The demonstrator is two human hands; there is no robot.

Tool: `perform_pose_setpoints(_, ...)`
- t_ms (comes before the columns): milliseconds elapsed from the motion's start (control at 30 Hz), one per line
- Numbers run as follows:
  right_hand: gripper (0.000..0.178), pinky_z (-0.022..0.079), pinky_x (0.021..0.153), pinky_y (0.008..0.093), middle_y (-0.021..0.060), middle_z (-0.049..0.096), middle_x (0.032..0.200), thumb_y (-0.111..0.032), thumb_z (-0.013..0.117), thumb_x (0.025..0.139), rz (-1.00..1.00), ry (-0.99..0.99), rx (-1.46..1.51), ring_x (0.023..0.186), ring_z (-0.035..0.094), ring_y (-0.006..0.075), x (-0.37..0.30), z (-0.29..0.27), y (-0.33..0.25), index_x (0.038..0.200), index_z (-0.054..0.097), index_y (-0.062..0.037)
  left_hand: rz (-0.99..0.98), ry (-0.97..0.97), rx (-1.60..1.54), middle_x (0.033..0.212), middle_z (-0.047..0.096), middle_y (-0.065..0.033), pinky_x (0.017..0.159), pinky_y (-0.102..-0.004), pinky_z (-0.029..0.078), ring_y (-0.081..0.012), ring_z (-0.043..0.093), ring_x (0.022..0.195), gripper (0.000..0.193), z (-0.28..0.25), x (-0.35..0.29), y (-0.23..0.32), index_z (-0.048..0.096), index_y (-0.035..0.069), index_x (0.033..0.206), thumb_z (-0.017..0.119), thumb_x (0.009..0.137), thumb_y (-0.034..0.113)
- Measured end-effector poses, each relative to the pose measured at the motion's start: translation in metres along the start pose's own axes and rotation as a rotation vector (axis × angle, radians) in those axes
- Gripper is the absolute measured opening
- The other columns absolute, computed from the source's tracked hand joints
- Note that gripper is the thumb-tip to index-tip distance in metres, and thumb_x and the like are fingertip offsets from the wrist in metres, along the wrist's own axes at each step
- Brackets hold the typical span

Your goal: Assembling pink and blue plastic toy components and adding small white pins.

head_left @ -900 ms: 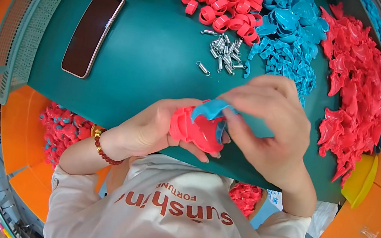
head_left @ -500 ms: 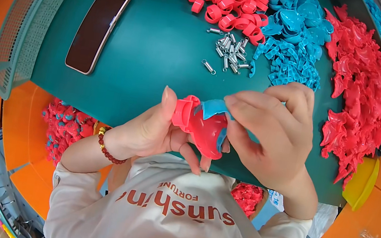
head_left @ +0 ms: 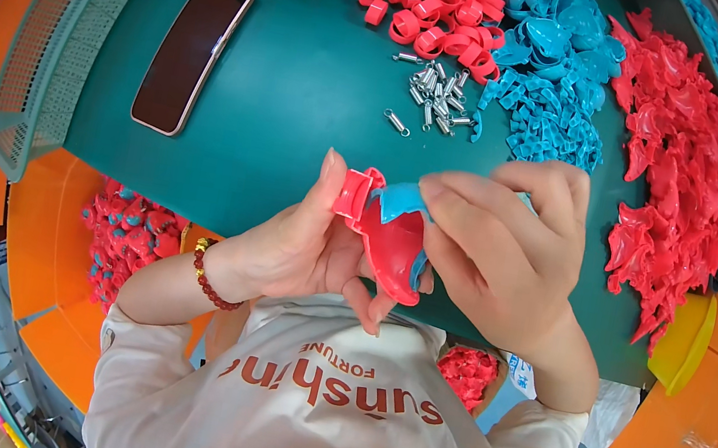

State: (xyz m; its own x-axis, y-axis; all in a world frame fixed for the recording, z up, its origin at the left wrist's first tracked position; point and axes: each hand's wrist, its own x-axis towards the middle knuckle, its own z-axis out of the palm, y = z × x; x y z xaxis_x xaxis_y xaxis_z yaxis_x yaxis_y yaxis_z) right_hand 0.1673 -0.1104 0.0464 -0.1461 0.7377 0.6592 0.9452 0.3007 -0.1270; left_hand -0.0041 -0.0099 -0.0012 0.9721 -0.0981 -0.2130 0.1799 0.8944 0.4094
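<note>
Over the near edge of the green table, my left hand (head_left: 303,243) holds a hollow red plastic shell (head_left: 387,253) from its left side and below. A red ring (head_left: 352,194) sits at the shell's upper left end, beside my left thumb. My right hand (head_left: 504,239) pinches a blue plastic piece (head_left: 401,201) between thumb and fingertips, against the shell's upper edge. More blue shows at the shell's right side, partly hidden by my right fingers. Beyond the hands lie small metal springs (head_left: 438,95) in a loose heap.
Red rings (head_left: 433,9), blue plastic parts (head_left: 558,58) and red shells (head_left: 682,164) are piled along the far and right sides. A phone (head_left: 190,58) and a green basket (head_left: 65,51) stand left. Below the table's left edge, a box holds red-and-blue pieces (head_left: 125,232). A yellow tray (head_left: 683,345) is at right.
The red shell has tilted slightly in my left hand, so more of its hollow inside shows. My right hand keeps its pinch on the blue piece, shifting slightly.
</note>
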Motion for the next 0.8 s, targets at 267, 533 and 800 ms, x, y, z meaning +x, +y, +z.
perform_pose_setpoints(267, 0.029, 0.037, 0.07, 0.035, -0.0012, 0.067, 0.086, -0.007, 0.074, 0.057, 0.135, -0.13, 0.073, 0.074, 0.053, 0.0188, 0.0, -0.005, 0.001, 0.084, 0.065, -0.0091, 0.02, 0.071, 0.105, 0.099, 0.059, -0.0141, 0.065, -0.0392, 0.058, -0.0182, 0.059, 0.071, 0.079, -0.001, 0.001, 0.003, 0.045, 0.007, 0.119, 0.018, 0.084, 0.073)
perform_pose_setpoints(533, 0.025, 0.037, 0.069, 0.0342, -0.003, 0.066, 0.083, -0.008, 0.072, 0.058, 0.069, -0.025, -0.073, 0.07, 0.052, 0.0181, 0.002, -0.002, -0.005, 0.083, 0.066, -0.011, 0.044, 0.174, 0.093, 0.094, 0.057, -0.0107, 0.065, -0.0393, 0.058, -0.0177, 0.058, 0.072, 0.076, 0.008, 0.002, 0.005, 0.044, 0.008, 0.117, 0.021, 0.085, 0.072)
perform_pose_setpoints(800, 0.027, 0.037, 0.068, 0.0328, -0.0023, 0.066, 0.082, -0.002, 0.073, 0.058, 0.237, -0.051, 0.141, 0.068, 0.051, 0.0181, -0.004, 0.009, -0.001, 0.083, 0.066, -0.0099, 0.011, 0.109, 0.005, 0.09, 0.056, -0.0086, 0.063, -0.0392, 0.057, -0.0147, 0.053, 0.066, 0.079, -0.002, 0.003, 0.003, 0.047, 0.005, 0.115, 0.019, 0.085, 0.073)
